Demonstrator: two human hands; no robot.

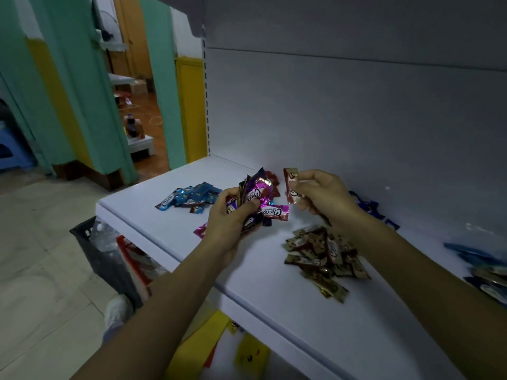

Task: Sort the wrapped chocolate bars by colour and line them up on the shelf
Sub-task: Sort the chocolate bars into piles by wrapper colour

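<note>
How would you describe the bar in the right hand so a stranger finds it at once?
Start at the white shelf, then find the right hand above it. It pinches one red-brown bar, upright and alone, unlike the purple bunch in the left hand or the gold pile lying flat.

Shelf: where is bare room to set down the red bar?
Bare: front left corner of the shelf, before the light blue pile, and the back strip behind that pile. Crowded: the middle, between the pink bars, red pile and gold pile, and the right end.

Dim, bluish light; wide-angle bending at edges; right edge blurred; wrappers glint faintly.
</note>
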